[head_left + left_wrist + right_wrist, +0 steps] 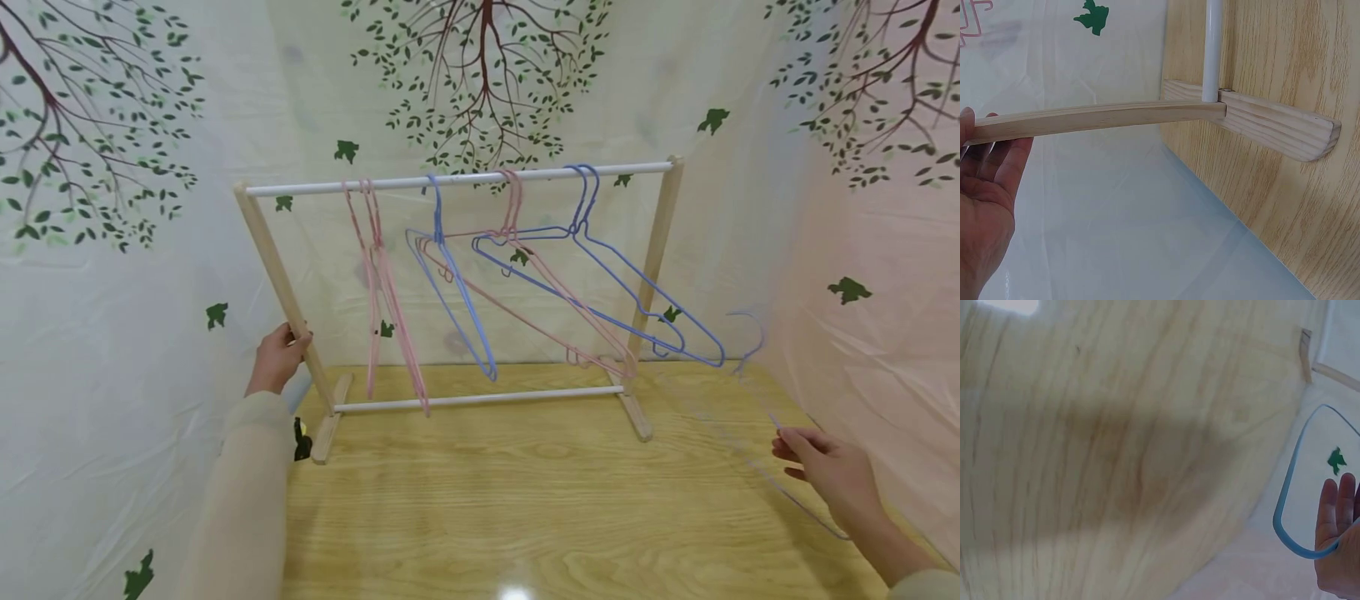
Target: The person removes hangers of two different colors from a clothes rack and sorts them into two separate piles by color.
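Observation:
At the left of the head view my left hand grips the wooden left upright of a small clothes rack; in the left wrist view, fingers and thumb lie around that post. Low on the right, apart from the rack, my right hand pinches a blue clothes hanger. It is blurred and pale in the head view, its hook uppermost. Several pink hangers and blue hangers hang from the rack's white top rail, some turned at angles.
The rack stands on a wood-grain table, with feet at both ends and a white lower bar. A small black object lies by the left foot. Leaf-printed sheeting surrounds the table.

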A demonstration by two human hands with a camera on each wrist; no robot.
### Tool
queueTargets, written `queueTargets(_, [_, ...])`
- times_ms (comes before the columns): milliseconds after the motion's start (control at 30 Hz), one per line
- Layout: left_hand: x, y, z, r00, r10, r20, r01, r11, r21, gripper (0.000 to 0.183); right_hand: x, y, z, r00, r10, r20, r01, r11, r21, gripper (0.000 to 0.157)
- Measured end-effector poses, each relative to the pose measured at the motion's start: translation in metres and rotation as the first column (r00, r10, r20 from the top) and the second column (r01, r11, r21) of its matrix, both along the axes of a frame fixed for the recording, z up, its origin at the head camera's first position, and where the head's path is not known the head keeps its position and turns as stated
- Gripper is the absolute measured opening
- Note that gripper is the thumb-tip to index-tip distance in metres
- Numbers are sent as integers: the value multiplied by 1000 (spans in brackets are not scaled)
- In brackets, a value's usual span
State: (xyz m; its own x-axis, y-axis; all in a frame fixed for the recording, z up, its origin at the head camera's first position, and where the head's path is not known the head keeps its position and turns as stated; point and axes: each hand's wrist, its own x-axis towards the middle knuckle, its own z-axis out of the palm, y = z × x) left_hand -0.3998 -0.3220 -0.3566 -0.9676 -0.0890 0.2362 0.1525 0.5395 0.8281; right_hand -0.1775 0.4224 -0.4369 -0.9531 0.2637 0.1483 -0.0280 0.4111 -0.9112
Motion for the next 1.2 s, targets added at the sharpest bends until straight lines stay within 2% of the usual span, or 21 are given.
queueTargets(100, [1, -1, 1, 1000, 2, 7, -2, 1000, 10, 43, -3, -5, -11, 999, -2, 38, 1, 1000, 28, 48])
queueTargets(167, [1, -1, 1, 1000, -2, 9, 2, 1000, 14, 43, -5, -6, -16, 998, -8, 63, 6, 999, 36, 55])
queueTargets(267, [1, 0, 1, 1000, -2, 7, 2, 1000, 14, 43, -8, -4, -23, 995, -26, 94, 23, 999, 37, 58])
queueTargets(400, [2, 0, 2, 1000, 8, 6, -8, 1000, 5, 42, -12, 1, -27, 992, -94, 85, 80, 985, 155, 57])
queueTargets(533, [2, -1, 3, 1000, 13, 6, -13, 1000, -1, 43, -17, 7, -29, 984, -165, 61, 134, 929, 346, 52])
queueTargets(633, [2, -1, 2, 1000, 5, 5, -6, 1000, 8, 43, -20, 11, -31, 982, -178, 66, 129, 884, 450, 48])
queueTargets(867, [2, 1, 1, 1000, 5, -7, -5, 1000, 7, 42, -23, 21, -40, 981, -178, 74, 106, 819, 564, 47])
queueTargets(967, [2, 1, 1, 1000, 2, -8, -2, 1000, 2, 41, -25, 23, -38, 979, -178, 101, 87, 809, 581, 53])
queueTargets(1100, [2, 0, 1, 1000, 3, -11, -3, 1000, 6, 41, -30, 22, -31, 973, -181, 141, 70, 819, 570, 61])
queueTargets(1200, [2, -1, 2, 1000, 5, -14, -5, 1000, 3, 41, -36, 18, -26, 977, -179, 115, 83, 818, 570, 60])
